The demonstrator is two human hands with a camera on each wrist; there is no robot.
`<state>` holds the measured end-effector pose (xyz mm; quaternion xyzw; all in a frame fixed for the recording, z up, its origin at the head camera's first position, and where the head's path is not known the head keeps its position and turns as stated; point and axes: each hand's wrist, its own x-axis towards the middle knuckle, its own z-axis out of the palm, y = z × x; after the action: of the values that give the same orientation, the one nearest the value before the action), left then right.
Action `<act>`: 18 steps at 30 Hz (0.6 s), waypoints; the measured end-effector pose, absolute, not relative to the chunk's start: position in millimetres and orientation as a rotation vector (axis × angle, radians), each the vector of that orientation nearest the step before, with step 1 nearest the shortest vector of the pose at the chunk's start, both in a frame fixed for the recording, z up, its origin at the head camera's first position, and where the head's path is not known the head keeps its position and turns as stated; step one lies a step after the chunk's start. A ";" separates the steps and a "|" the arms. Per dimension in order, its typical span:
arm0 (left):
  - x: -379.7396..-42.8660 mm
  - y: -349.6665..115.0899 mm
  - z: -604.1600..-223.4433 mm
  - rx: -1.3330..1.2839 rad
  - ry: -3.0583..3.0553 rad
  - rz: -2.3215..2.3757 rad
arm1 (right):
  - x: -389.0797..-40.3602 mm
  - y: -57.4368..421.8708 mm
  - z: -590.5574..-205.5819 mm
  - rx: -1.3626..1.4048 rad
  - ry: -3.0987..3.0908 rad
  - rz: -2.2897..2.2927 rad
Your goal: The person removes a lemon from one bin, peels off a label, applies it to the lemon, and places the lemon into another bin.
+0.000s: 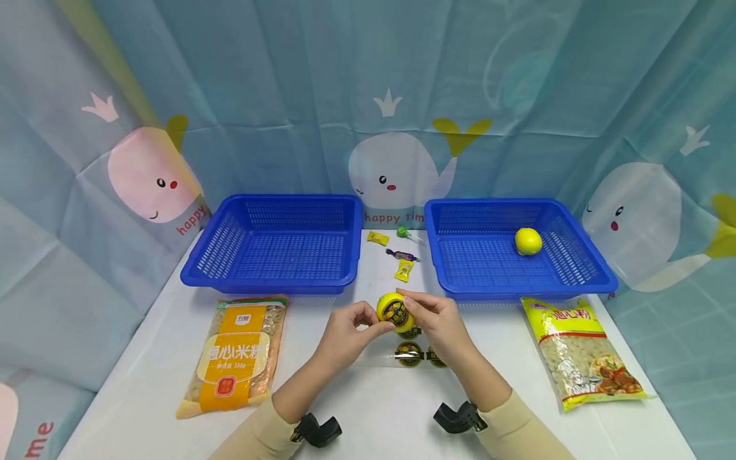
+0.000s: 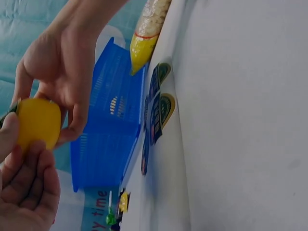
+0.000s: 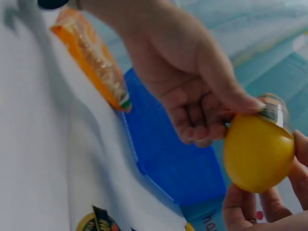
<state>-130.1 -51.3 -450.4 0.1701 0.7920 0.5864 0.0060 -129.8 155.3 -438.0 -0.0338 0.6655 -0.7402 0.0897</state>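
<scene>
A yellow lemon [image 1: 384,301] is held up over the table between both hands. A dark round sticker [image 1: 395,313] lies on its side facing me; in the right wrist view the sticker [image 3: 274,109] wraps over the lemon's curve. My left hand [image 1: 347,332] grips the lemon from the left, its thumb at the sticker's edge. From the right, my right hand [image 1: 437,322] pinches the lemon with thumb and fingers. Beneath the hands lies a clear sheet with several round stickers [image 1: 409,353], partly hidden by the right hand.
Two blue baskets stand at the back, a left basket [image 1: 270,281] and a right basket [image 1: 460,291] holding another lemon [image 1: 528,241]. Between them lie wrapped candies [image 1: 404,271] and a green lollipop [image 1: 402,232]. An orange bag [image 1: 236,354] lies left, a yellow bag [image 1: 583,351] right.
</scene>
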 end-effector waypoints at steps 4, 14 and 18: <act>-134.4 -58.7 -448.7 0.655 2.409 1.751 | -128.5 161.5 -433.6 -0.057 1.819 -2.267; -131.7 -38.0 -436.6 0.569 2.425 1.731 | -124.3 172.0 -434.0 -0.064 1.975 -2.274; -130.2 -25.8 -434.7 0.524 2.401 1.754 | -122.2 178.7 -430.0 -0.094 2.074 -2.199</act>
<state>-130.2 -25.8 -434.7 0.1734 0.7937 0.5799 0.0610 -122.2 178.7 -430.0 -0.0309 0.6847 -0.7258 0.0588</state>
